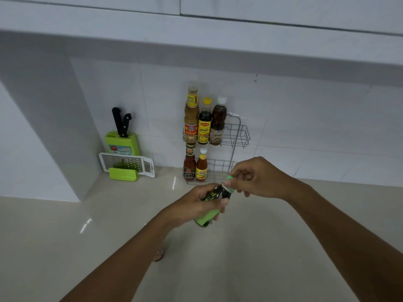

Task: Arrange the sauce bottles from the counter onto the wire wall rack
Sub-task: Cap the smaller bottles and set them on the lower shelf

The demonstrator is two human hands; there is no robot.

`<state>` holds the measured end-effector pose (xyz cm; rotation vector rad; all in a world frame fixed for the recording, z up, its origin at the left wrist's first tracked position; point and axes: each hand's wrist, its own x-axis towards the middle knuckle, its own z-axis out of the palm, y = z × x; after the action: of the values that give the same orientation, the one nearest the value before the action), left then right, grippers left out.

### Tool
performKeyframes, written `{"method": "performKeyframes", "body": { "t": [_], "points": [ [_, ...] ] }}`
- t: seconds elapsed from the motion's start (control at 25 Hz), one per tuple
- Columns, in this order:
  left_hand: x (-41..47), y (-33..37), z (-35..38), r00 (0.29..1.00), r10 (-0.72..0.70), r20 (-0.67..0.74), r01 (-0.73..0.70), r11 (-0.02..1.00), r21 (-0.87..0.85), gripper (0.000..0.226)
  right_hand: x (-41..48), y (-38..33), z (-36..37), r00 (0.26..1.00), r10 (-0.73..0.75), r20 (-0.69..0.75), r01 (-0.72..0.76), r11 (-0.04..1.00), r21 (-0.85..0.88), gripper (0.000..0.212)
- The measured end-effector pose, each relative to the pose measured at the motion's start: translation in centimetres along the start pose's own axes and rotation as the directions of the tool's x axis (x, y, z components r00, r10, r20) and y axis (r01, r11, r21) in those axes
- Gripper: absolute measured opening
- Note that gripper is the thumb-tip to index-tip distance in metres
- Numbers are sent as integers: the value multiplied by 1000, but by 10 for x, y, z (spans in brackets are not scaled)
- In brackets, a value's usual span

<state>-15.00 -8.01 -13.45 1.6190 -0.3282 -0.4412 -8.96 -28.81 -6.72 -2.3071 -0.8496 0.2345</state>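
Observation:
I hold a dark sauce bottle with a green label (214,198) tilted above the counter, in front of the wire wall rack (241,134). My left hand (192,205) wraps its body. My right hand (255,178) pinches its green cap. The rack's upper shelf carries three bottles on its left side: a tall tan one (191,114), a dark one with a yellow cap (205,120) and a brown one with a white cap (218,122). On the lower shelf stand a dark red bottle (189,163) and an orange one with a white cap (201,165).
A green knife block with two black-handled knives (122,138) stands in the back left corner, with a white and green grater (127,165) lying in front of it. A beige counter (109,225) spreads below my arms. A white overhead cabinet (196,31) hangs above.

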Motion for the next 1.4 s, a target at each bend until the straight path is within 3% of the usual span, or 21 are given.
{"method": "performKeyframes", "body": {
  "t": [0.08,0.2,0.32,0.4,0.52,0.6,0.68,0.76,0.84,0.96,1.08,1.24,1.4],
  "points": [
    [1,6,4,998,-43,41,40,997,66,29,3,6,9,998,-43,-44,36,989,-143,41],
    [2,7,15,996,5,-89,27,933,358,33,2,13,22,996,-87,-30,74,953,-294,47],
    [4,4,24,955,182,-234,65,643,763,43,2,18,32,992,-20,-125,-8,976,-217,49],
    [7,2,27,932,276,-236,85,466,880,46,1,23,37,984,-2,-180,-22,991,-131,49],
    [15,0,32,906,346,-243,105,372,922,46,5,29,37,977,-15,-213,-1,997,-78,44],
    [25,3,28,877,374,-300,121,433,893,48,15,30,35,966,13,-259,-16,1000,-8,40],
    [40,7,14,887,299,-352,103,615,781,52,29,32,34,938,160,-307,-112,979,168,41],
    [53,9,-2,923,207,-324,54,764,643,61,39,34,36,917,327,-228,-202,874,441,34],
    [66,7,-18,941,200,-274,19,775,632,66,47,41,40,922,362,-139,-229,798,557,29],
    [85,-2,-52,967,101,-234,41,846,532,79,66,59,45,910,361,-202,-200,811,550,34],
    [102,-25,-97,971,-56,-232,153,894,422,84,88,82,51,867,390,-310,-198,841,504,33],
    [123,-72,-151,876,-329,-353,420,880,222,67,121,119,64,793,441,-421,-287,879,381,32],
    [144,-110,-171,775,-481,-409,567,816,115,81,160,155,74,775,493,-396,-382,864,328,33]
  ]
}}
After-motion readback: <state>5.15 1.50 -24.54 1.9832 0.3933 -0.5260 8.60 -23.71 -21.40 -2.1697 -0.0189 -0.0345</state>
